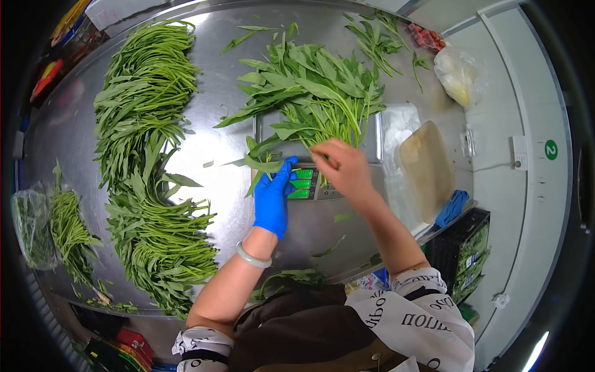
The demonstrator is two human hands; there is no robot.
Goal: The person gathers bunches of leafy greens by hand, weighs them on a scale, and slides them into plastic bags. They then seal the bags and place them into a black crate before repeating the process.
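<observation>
My left hand (271, 201), in a blue glove, is closed round a few leafy water spinach stems (263, 164) in front of the scale's display (302, 184). My bare right hand (344, 167) is just to the right, fingers curled in a pinch at the near end of the bunch. A thin green stem appears to reach its fingertips, though the fingers partly hide it. Beyond both hands a loose bunch of water spinach (322, 93) lies on the scale's metal pan (379, 139), leaves pointing away and stems toward me.
Neat bunches of water spinach (149, 80) line the left of the steel table (229, 80). Farther left lies a bagged bunch (31, 226). A tan board (427, 167), blue cloth (452, 208), clear bag (458, 74) and red packet (426, 37) sit on the right. A black crate (468, 248) stands below.
</observation>
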